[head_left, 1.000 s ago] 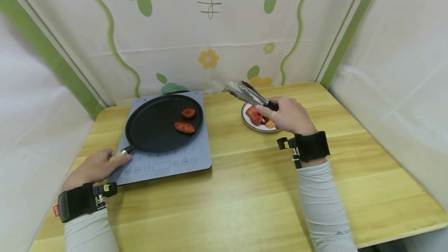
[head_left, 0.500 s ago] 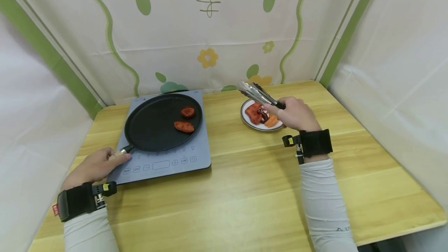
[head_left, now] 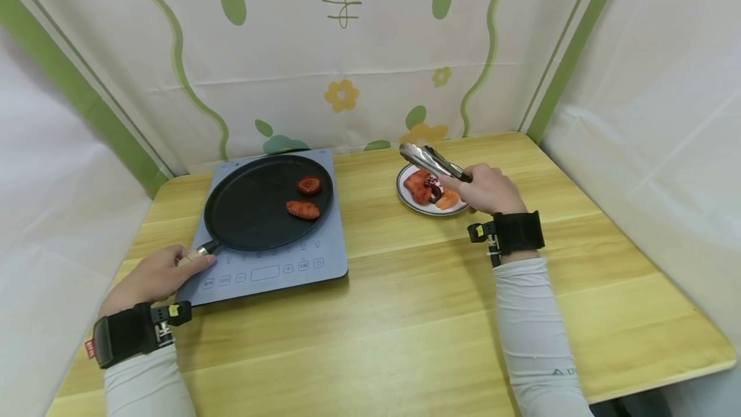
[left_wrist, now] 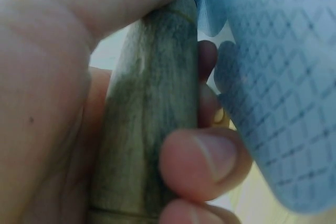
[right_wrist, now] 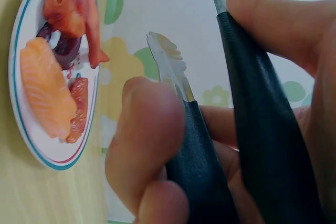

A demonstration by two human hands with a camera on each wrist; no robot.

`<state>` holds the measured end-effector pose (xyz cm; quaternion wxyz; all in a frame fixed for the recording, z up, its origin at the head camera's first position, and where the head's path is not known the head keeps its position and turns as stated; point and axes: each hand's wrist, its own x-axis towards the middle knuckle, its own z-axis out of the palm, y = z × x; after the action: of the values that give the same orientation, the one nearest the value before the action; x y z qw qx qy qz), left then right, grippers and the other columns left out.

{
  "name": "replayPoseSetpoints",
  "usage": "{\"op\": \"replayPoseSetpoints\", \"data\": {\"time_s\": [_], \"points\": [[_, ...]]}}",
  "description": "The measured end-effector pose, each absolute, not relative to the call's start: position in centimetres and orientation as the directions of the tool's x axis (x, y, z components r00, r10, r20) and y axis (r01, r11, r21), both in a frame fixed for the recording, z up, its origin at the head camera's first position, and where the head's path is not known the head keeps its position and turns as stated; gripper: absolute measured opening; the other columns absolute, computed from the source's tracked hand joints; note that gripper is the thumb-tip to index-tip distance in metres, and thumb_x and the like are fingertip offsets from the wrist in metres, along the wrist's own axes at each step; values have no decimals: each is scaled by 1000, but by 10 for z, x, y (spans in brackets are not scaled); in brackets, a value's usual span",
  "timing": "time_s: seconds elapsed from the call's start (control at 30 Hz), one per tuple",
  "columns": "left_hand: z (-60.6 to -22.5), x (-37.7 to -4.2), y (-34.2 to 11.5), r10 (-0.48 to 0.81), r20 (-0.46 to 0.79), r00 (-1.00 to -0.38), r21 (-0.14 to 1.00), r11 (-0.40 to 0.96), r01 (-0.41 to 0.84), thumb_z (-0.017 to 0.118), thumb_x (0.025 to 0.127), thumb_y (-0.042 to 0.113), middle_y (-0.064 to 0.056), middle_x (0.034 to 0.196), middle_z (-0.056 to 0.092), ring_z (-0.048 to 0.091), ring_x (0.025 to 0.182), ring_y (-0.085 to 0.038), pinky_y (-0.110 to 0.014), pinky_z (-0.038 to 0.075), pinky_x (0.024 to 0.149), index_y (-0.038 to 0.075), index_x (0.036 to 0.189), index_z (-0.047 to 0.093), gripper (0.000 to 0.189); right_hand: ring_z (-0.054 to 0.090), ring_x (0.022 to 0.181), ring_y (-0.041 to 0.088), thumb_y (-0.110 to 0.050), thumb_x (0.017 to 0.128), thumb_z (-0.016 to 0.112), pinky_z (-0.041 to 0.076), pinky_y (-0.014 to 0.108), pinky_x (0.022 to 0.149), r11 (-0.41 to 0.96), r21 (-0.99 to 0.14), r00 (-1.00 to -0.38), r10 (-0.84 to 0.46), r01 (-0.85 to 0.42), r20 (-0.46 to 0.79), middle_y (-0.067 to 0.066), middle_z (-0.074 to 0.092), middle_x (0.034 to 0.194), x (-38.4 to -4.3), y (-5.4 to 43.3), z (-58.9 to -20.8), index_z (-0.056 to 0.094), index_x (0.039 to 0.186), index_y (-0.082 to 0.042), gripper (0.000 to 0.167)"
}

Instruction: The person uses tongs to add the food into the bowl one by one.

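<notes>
My left hand (head_left: 156, 275) grips the wooden handle (left_wrist: 149, 87) of a flat black frying pan (head_left: 249, 211) on the induction cooktop. Two reddish-brown food pieces lie at the pan's right side: a round one (head_left: 309, 185) and a longer, scored one (head_left: 303, 210). In my right hand (head_left: 492, 190) are metal tongs (head_left: 425, 158) with black handles, their arms apart and nothing between the tips. They hover over a small rimmed plate (right_wrist: 58, 161). On it lie an orange slice (right_wrist: 46, 87) like salmon, a reddish-brown piece (right_wrist: 68, 9), a dark piece (right_wrist: 67, 51) and a small red piece (right_wrist: 80, 111).
The grey-blue induction cooktop (head_left: 330, 256) stands on the left of the wooden table (head_left: 393, 314). Behind rises a white cloth (head_left: 272, 50) with printed flowers, and white sheets close off both sides.
My right hand has moved right with the tongs, from left of the plate to above it, and the tips have dipped slightly. The left hand, pan and food pieces stay put.
</notes>
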<state>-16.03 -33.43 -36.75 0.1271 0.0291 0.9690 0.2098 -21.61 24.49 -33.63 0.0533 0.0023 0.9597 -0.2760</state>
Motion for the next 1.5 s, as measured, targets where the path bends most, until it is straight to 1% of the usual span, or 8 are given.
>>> {"op": "replayPoseSetpoints", "data": {"time_s": [0.17,0.27,0.53,0.7,1.0,1.23,1.4,1.5], "points": [[-367,-161,-335,106,-246,-964,414,910,-5,54,107,52,-3,77,48,51,74,-20,-31,38,63,2,91,55,52,65,70,30,-72,99,52,40,35,59,852,-520,-992,-11,57,-127,11,71,78,-219,248,-343,67,104,-4,70],[-367,-161,-335,101,-257,-961,409,913,-13,54,107,52,-3,77,49,52,74,-20,-31,39,62,1,95,57,53,68,74,32,-72,99,52,41,35,59,856,-513,-990,-5,67,-137,13,73,82,-221,250,-346,67,103,-4,70],[-367,-161,-335,95,-266,-959,404,914,-22,53,107,53,-4,77,50,52,75,-21,-32,40,63,0,96,57,54,72,78,33,-72,99,51,44,35,61,869,-488,-989,13,84,-147,13,74,84,-225,253,-354,62,92,-8,66],[-368,-160,-336,101,-257,-961,406,914,-13,54,107,52,-2,74,47,51,73,-20,-31,39,61,0,96,58,53,74,79,32,-72,99,52,45,35,62,874,-475,-986,22,98,-163,14,74,86,-225,255,-357,60,90,-9,64],[-367,-161,-335,102,-267,-958,405,914,-16,53,107,52,-3,76,49,52,75,-20,-32,39,62,0,97,58,54,73,74,30,-78,96,50,45,34,61,878,-466,-985,29,106,-170,11,72,77,-225,260,-362,61,90,-9,70],[-365,-162,-334,104,-267,-958,398,917,-12,53,107,53,-4,77,51,53,75,-21,-32,40,63,-1,98,58,54,67,63,23,-70,100,52,44,33,57,882,-457,-981,28,114,-190,9,69,69,-228,259,-367,59,87,-9,62],[-367,-162,-335,112,-260,-959,405,914,-3,53,107,51,-4,76,49,51,73,-20,-31,40,62,1,94,55,52,66,63,24,-68,101,51,44,32,56,890,-443,-979,22,110,-201,9,69,69,-231,255,-370,60,88,-8,62],[-368,-162,-335,115,-257,-959,412,911,-1,53,107,51,-3,75,47,50,71,-20,-31,39,60,2,92,54,51,64,62,24,-67,102,50,44,33,56,896,-431,-979,18,106,-204,10,69,69,-232,251,-371,61,85,-8,63]]}}
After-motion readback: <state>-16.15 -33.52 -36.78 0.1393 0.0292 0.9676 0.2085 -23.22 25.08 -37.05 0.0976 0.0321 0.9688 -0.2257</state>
